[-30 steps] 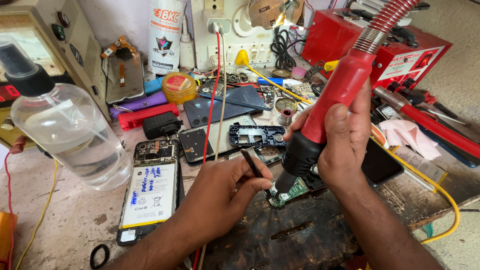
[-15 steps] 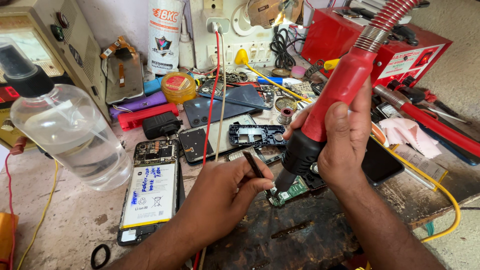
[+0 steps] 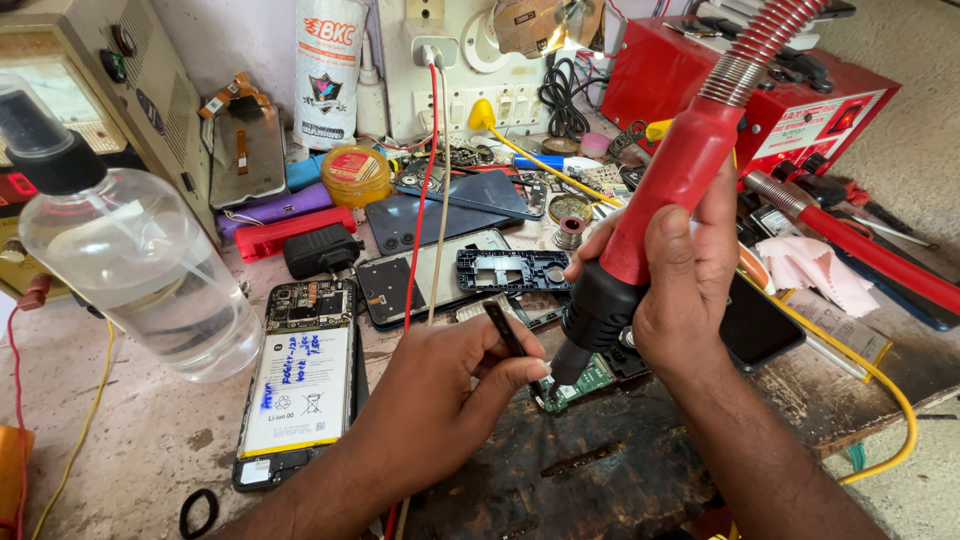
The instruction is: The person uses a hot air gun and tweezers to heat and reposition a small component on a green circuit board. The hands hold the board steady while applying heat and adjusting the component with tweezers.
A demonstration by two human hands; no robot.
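Note:
My right hand (image 3: 672,285) grips a red hot-air gun (image 3: 668,195) with a black nozzle, its tip pointed down at a small green circuit board (image 3: 578,385) on the dark, scorched work mat (image 3: 590,470). My left hand (image 3: 450,385) pinches black tweezers (image 3: 508,330) whose tips reach the board beside the nozzle. An opened phone (image 3: 300,380) with a white battery lies just left of my left hand.
A clear spray bottle (image 3: 130,250) stands at the left. Phone frames and back covers (image 3: 455,215) lie behind the hands. A red rework station (image 3: 745,95) sits at the back right, a beige power supply (image 3: 75,70) at the back left. Red and yellow wires cross the bench.
Both hands stay almost still over the board; the tweezers and the nozzle have shifted only slightly.

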